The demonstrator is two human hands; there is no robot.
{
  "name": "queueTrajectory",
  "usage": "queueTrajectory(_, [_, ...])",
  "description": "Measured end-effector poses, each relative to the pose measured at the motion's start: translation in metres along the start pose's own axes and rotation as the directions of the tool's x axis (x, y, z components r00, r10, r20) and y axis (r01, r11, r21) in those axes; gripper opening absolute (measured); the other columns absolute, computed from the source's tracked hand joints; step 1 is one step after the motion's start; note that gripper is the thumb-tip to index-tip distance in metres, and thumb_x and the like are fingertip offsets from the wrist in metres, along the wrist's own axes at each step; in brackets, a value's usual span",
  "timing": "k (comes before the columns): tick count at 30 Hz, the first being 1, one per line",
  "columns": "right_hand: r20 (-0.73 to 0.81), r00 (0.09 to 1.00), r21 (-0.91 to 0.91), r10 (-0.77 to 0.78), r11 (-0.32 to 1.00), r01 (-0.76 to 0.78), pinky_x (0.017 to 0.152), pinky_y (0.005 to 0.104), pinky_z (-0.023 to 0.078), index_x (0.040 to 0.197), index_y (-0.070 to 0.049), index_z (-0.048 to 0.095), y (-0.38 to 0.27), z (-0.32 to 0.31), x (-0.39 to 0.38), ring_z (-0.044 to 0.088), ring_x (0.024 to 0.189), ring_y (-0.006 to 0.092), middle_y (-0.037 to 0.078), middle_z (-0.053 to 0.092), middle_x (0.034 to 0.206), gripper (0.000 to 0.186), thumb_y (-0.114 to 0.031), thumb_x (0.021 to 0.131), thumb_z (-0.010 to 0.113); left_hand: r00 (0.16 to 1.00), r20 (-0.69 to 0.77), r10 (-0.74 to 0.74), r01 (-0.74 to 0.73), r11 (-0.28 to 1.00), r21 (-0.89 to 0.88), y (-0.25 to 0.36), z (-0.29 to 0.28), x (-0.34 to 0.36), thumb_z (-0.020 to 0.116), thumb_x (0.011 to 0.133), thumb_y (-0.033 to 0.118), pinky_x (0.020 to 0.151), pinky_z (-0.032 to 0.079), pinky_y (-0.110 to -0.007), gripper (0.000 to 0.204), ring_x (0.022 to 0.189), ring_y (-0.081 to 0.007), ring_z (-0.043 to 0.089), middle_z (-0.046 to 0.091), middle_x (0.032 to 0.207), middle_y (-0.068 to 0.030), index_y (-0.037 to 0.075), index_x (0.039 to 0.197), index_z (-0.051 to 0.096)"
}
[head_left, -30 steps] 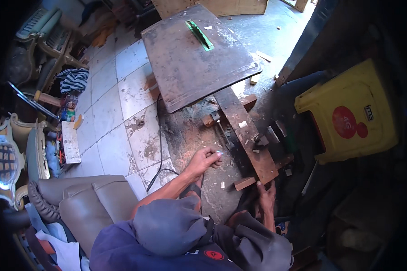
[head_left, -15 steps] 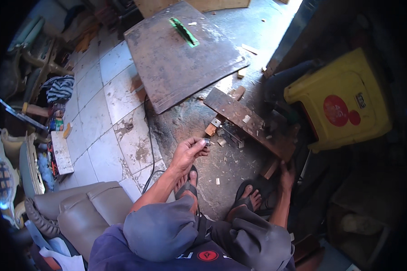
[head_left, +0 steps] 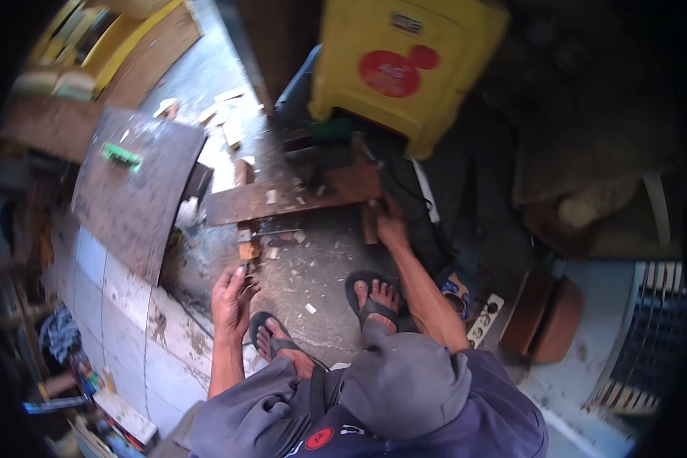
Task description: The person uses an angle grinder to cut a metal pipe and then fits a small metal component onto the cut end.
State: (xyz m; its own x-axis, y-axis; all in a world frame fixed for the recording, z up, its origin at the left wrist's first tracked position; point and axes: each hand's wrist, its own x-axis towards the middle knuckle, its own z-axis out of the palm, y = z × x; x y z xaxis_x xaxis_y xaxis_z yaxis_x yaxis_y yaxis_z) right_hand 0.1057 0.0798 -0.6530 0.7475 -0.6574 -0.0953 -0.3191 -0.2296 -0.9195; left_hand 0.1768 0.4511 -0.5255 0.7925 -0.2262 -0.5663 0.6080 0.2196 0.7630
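My left hand pinches a small dark metal piece between thumb and fingertips, just in front of the low wooden bench. At the right end of this narrow bench, my right hand grips the board's end beside its short leg; shadow and blur partly hide the fingers. Beneath the front edge, near my left hand, an orange-brown wood block sticks out. Wood chips lie on top of the bench, and a thin metal rod is on the floor before it.
A rusty metal plate with a green-edged slot stands at the left. Behind the bench is a yellow plastic stool. A power strip lies at the right beside brown blocks. Wood scraps litter the floor around my sandalled feet.
The view has swung to the right, so bench, plate and stool appear further left. My left hand still pinches the metal piece; my right hand remains at the bench's end.
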Motion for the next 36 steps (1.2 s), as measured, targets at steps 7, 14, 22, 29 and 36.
queueTrajectory(7, [-0.195,0.971,-0.147,-0.141,0.983,0.113,0.093,0.047,0.053,0.134,0.001,0.061,-0.038,-0.006,-0.06,0.067,0.108,0.0426,0.027,0.067,0.114,0.045,-0.023,0.096,0.064,0.99,0.121,0.067,-0.085,0.985,0.149,0.045,0.018,0.003,0.07,0.102,0.016,0.08,0.058,-0.034,0.016,0.089,-0.0184,0.07,0.072,0.105,-0.0091,0.004,0.111,0.064])
queueTrajectory(14, [0.155,0.988,-0.194,0.002,0.981,0.029,0.094,0.0455,0.054,0.127,-0.006,0.068,-0.01,-0.048,-0.19,0.068,0.11,0.0403,0.022,0.069,0.12,0.035,-0.024,0.098,0.061,0.945,0.287,0.158,-0.23,0.944,0.236,0.083,0.018,0.022,0.069,0.103,0.013,0.083,0.058,-0.033,0.012,0.089,-0.0181,0.069,0.073,0.107,-0.0126,0.003,0.109,0.066])
queueTrajectory(22, [0.14,0.834,-0.256,0.534,0.833,-0.49,0.097,0.0478,0.055,0.117,-0.006,0.074,0.006,-0.124,-0.301,0.072,0.107,0.0407,0.022,0.075,0.111,0.032,-0.029,0.099,0.059,0.858,0.451,0.246,-0.452,0.779,0.434,0.14,0.084,0.027,0.069,0.104,0.016,0.079,0.051,-0.028,0.014,0.084,-0.0124,0.064,0.071,0.101,-0.0068,0.002,0.107,0.066])
queueTrajectory(29, [0.036,0.743,-0.385,0.668,0.696,-0.606,0.088,0.054,0.054,0.103,-0.006,0.072,0.017,-0.112,-0.391,0.07,0.101,0.0434,0.021,0.074,0.104,0.027,-0.029,0.099,0.058,0.575,0.76,0.304,-0.722,0.626,0.297,0.165,0.221,-0.033,0.068,0.098,0.009,0.082,0.054,-0.03,0.013,0.09,-0.0151,0.065,0.071,0.118,-0.0145,0.001,0.108,0.067])
queueTrajectory(36, [-0.15,0.797,-0.404,0.586,0.699,-0.59,0.093,0.0512,0.054,0.128,-0.013,0.07,-0.021,-0.123,-0.411,0.07,0.112,0.0412,0.021,0.074,0.116,0.038,-0.024,0.092,0.063,0.36,0.918,0.167,-0.475,0.88,0.026,0.168,0.326,-0.131,0.07,0.095,-0.003,0.077,0.053,-0.025,0.011,0.083,-0.0109,0.065,0.073,0.106,-0.0088,-0.002,0.106,0.071])
